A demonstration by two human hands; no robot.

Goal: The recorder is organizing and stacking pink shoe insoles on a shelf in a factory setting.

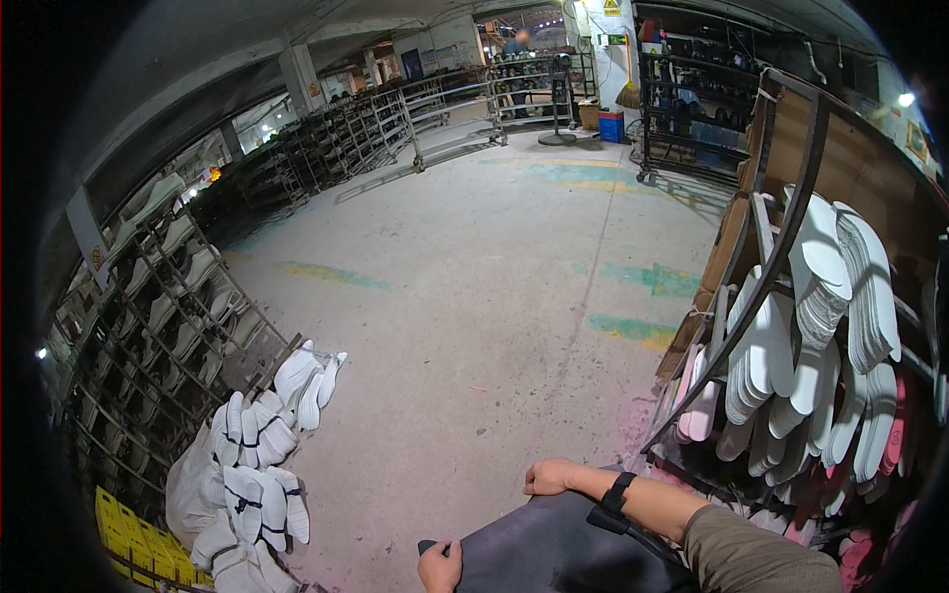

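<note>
Low in the view, a dark grey sheet (524, 549), apparently cloth or an apron, spreads between my forearms. My left hand (441, 567) is closed at its left corner, thumb on top, and a dark tip pokes out past the fingers. By the far edge of the sheet, my right hand (550, 477) has its fingers curled in; whether they pinch that edge is hidden. A black strap (618, 491) with a small dark device circles my right wrist.
Tied bundles of white insoles (259, 502) lie at left beside a shoe rack (163, 306) and yellow crate (138, 539). Stacked white insoles (761, 346) hang on a metal rack at right. Metal railings (450, 104), a stand fan (560, 99) and a blue crate (611, 127) stand far off.
</note>
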